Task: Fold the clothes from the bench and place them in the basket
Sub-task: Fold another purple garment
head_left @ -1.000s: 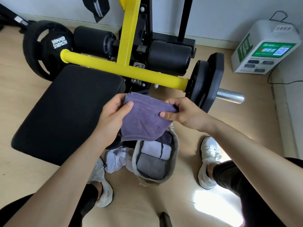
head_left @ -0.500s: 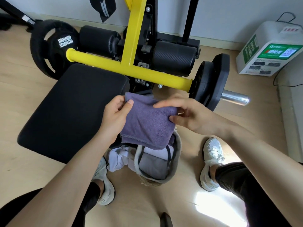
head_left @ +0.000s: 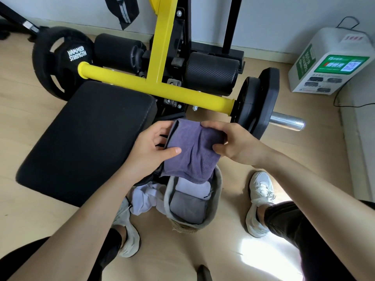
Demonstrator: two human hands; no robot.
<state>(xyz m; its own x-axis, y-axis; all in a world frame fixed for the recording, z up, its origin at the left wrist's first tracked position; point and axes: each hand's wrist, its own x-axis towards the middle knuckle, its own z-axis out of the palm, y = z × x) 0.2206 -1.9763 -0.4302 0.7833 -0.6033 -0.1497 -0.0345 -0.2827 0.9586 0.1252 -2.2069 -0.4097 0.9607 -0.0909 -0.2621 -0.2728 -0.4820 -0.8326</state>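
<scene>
A folded purple cloth (head_left: 191,153) hangs in the air just above the grey fabric basket (head_left: 218,187), which stands on the floor between my feet. My left hand (head_left: 151,147) holds the cloth's left edge, thumb pressed on its front. My right hand (head_left: 233,140) pinches its upper right part between thumb and fingers. Inside the basket lie a white folded piece (head_left: 192,188) and a grey folded piece (head_left: 187,205). A crumpled white garment (head_left: 145,197) lies beside the basket's left wall, by the black bench pad (head_left: 87,136).
A yellow bar (head_left: 160,88) with black weight plates (head_left: 257,106) crosses behind the bench. A steel sleeve (head_left: 287,122) sticks out at right. A white charging box (head_left: 328,63) stands by the wall. My white shoes (head_left: 259,197) flank the basket on the wooden floor.
My right hand slid over the cloth's top and now pinches its right part, bunching it narrower. My left thumb moved lower on the cloth's front. The cloth sank slightly toward the basket.
</scene>
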